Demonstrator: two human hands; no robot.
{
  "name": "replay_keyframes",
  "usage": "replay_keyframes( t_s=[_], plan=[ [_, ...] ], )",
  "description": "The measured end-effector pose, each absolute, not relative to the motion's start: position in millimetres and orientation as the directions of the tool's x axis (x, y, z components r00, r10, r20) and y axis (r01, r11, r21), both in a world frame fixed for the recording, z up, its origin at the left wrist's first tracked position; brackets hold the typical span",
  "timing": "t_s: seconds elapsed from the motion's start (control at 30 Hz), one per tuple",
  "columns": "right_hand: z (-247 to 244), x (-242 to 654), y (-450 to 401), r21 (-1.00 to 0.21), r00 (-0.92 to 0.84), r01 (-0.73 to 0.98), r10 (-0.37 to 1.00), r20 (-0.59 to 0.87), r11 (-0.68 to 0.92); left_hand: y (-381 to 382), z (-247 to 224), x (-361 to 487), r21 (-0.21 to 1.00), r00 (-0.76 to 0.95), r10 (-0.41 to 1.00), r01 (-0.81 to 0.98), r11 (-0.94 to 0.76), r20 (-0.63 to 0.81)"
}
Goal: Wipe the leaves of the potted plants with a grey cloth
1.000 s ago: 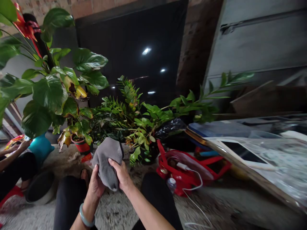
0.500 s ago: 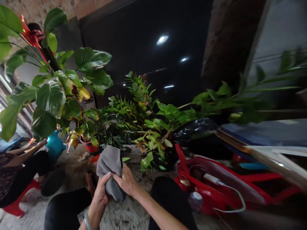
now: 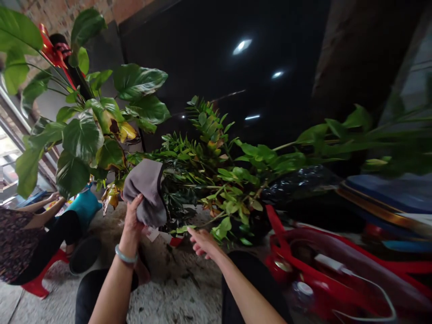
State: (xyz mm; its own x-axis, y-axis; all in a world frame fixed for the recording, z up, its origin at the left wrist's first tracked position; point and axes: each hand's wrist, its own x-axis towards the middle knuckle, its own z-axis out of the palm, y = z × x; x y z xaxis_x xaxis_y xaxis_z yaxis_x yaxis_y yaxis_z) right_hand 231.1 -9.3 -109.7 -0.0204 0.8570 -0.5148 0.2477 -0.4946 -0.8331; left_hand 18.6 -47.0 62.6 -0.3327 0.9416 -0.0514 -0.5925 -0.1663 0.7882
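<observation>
My left hand [image 3: 134,220], with a pale bangle at the wrist, grips a grey cloth [image 3: 145,191] with a dark edge. The cloth is raised in front of the potted plants and stands partly unfolded, its thumb side facing me. To its right, my right hand [image 3: 204,243] holds nothing; its fingers are loosely stretched out and apart. Just beyond those fingers hang the leaves of a green potted plant [image 3: 224,227]. Whether the fingertips touch a leaf, I cannot tell.
A large-leaved plant [image 3: 83,135] rises at left. Below it, another person [image 3: 20,238] sits on a red stool [image 3: 38,279] beside a dark bucket [image 3: 86,255]. On the right are a red plastic stool or basket [image 3: 283,243], a white cable [image 3: 378,283] and a bottle [image 3: 303,292].
My right hand has let go of the cloth and moved right. My left hand has lifted the cloth up and left, where it is more spread out. The view has shifted slightly.
</observation>
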Motion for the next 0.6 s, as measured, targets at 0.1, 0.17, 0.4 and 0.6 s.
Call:
replay_keyframes(
  t_s=[0.1, 0.17, 0.4, 0.6],
  plan=[
    [-118, 232, -6, -0.876, 0.098, -0.071, 0.871, -0.482, -0.477, -51, 33, 35, 0.804, -0.302, 0.937, -0.593, -0.038, -0.179],
    [-121, 234, 0, -0.849, 0.120, -0.323, 0.872, -0.475, -0.418, -67, 0, 41, 0.797, -0.245, 0.925, -0.597, 0.093, -0.291],
    [-123, 237, 11, -0.682, 0.005, -0.689, 0.940, -0.342, -0.245, -67, 12, 22, 0.713, -0.172, 0.945, -0.696, 0.084, -0.279],
    [-116, 224, 12, -0.612, 0.008, -0.777, 0.969, -0.246, -0.149, -39, 33, 27, 0.753, -0.218, 0.937, -0.655, 0.067, -0.273]
  ],
)
